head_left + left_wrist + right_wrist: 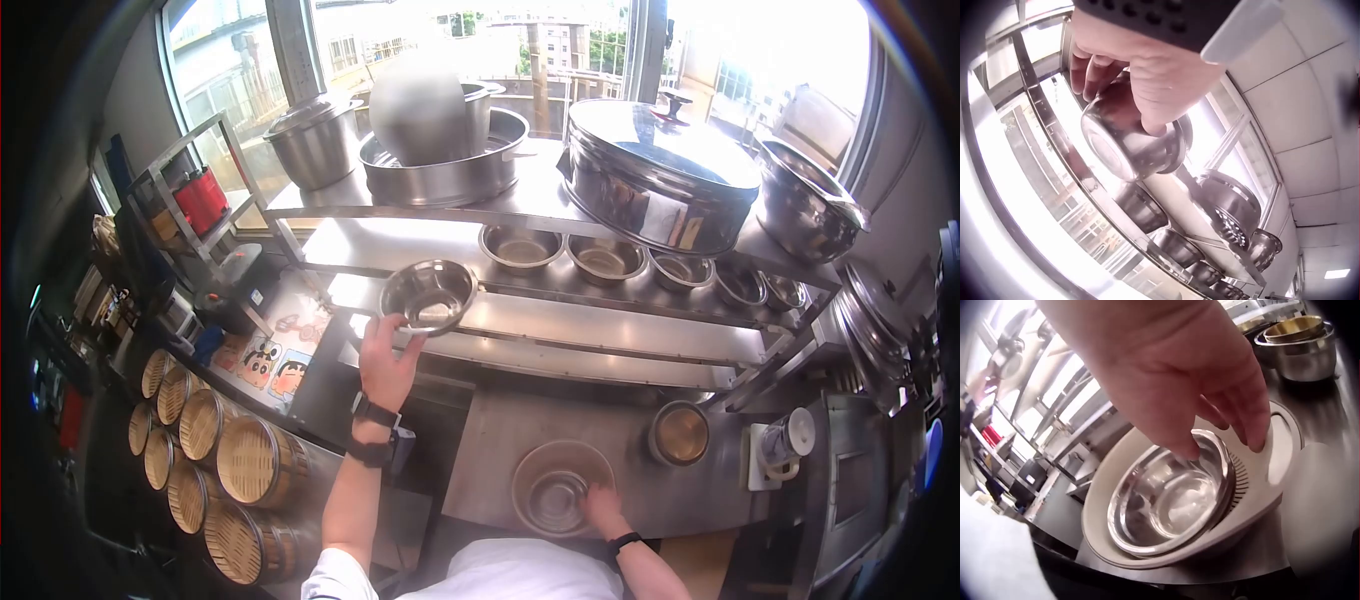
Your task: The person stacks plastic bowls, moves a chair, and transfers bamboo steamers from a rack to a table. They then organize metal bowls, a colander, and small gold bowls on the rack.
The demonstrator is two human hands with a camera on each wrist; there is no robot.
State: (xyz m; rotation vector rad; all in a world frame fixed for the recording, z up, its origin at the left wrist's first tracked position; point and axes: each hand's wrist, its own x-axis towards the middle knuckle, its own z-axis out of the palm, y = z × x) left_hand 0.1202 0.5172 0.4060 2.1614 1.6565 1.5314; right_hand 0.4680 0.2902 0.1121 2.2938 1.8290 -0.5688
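My left hand (pixel 388 365) pinches the rim of a shiny steel bowl (pixel 428 297) over the shelf's left part; in the left wrist view the thumb and fingers lie around that bowl (pixel 1129 134). On the steel counter sits a pale colander (pixel 523 478), with nested steel bowls (pixel 556 500) inside. My right hand (pixel 603 508) reaches over the colander's right side. In the right wrist view its thumb and fingers (pixel 1257 434) bend down at the edge of the bowls (pixel 1175 500); whether they grip the rim is unclear.
Several steel bowls (pixel 607 258) line the shelf under large pots (pixel 660 180). A gold-toned bowl (pixel 679 433) and a white mug (pixel 788 437) on a scale stand right of the colander. Bamboo steamers (pixel 255 460) stand at the left. The shelf edge (pixel 560 348) runs behind the counter.
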